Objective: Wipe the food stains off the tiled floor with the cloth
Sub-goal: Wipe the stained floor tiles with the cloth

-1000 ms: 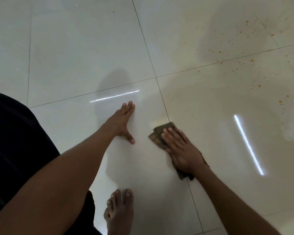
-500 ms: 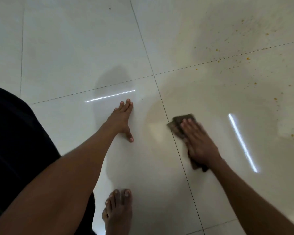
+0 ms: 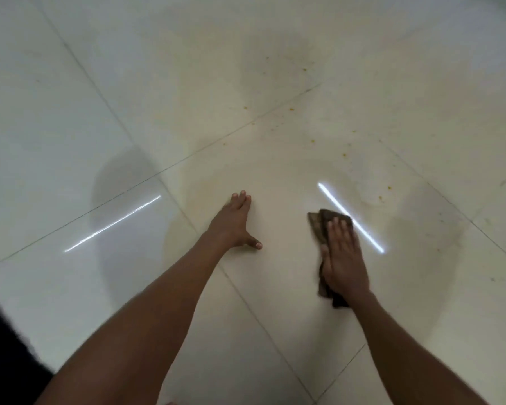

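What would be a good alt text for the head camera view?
A right hand presses a crumpled brown cloth flat on a glossy cream tiled floor; small orange food stains lie beyond it. The left hand rests open on the tile.

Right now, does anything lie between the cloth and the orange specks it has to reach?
Nothing visible does. The right hand presses the cloth flat, and only bare tiled floor separates it from the nearest orange specks ahead and to the right. The left hand rests off to the side.

Two bare forearms without sleeves, dark garment (image 3: 3, 346) at lower left edge
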